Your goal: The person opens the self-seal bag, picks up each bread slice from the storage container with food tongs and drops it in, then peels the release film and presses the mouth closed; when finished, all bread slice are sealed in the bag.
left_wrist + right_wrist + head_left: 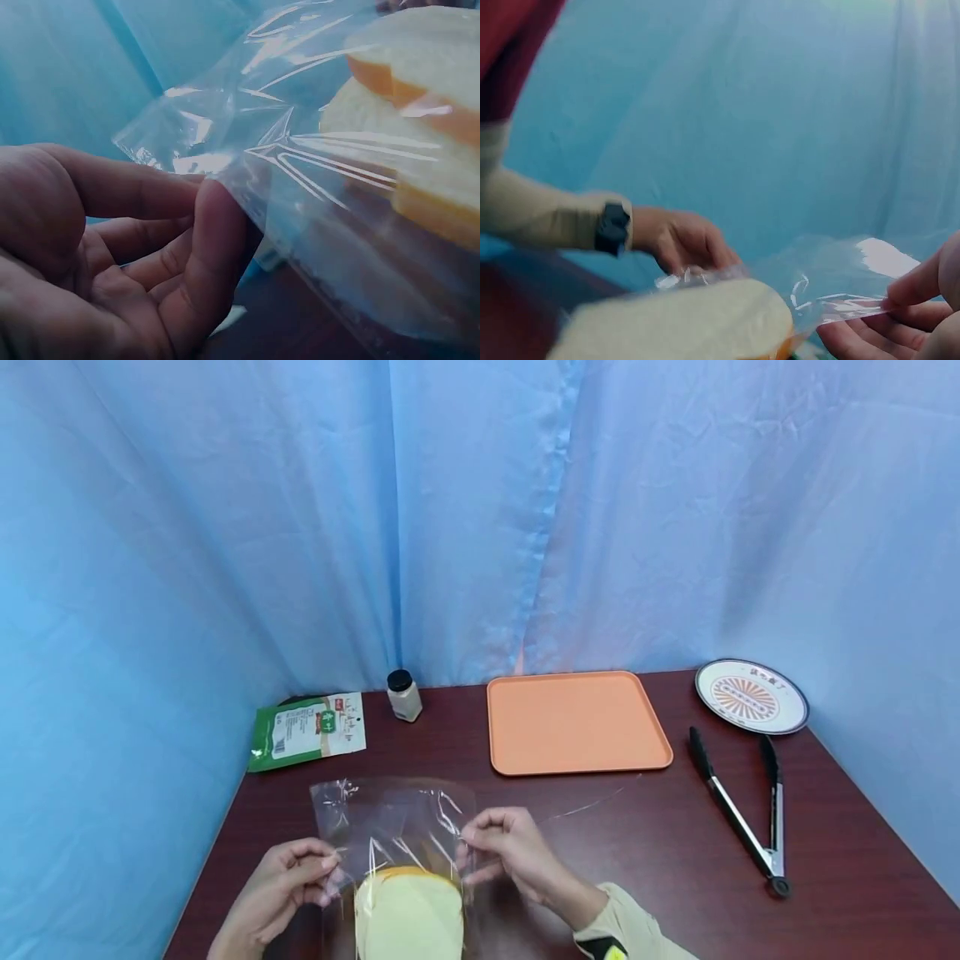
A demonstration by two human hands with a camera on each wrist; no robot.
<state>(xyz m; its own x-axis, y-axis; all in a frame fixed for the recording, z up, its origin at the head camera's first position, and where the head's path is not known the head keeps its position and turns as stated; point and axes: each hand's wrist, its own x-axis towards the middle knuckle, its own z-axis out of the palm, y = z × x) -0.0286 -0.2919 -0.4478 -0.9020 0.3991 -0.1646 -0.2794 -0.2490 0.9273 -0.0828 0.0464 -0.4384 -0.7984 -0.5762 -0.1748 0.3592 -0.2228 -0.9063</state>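
A clear plastic bag [390,810] with slices of bread [412,914] inside is held up at the front of the table. My left hand [288,881] pinches the bag's left edge between thumb and finger. On the opposite edge, my right hand [513,852] pinches the film. The left wrist view shows the bread slices [427,90] with orange-brown crust through the wrinkled film. In the right wrist view one pale slice [690,322] faces the camera, between the left hand [690,244] and the right hand [907,315].
Behind the bag lie a green-and-white packet [307,731] and a small jar with a black lid [405,697]. An orange tray [577,722] sits at the back middle. Black-handled tongs [738,818] lie spread at the right, near a patterned plate [752,696]. Blue curtains [480,527] surround the table.
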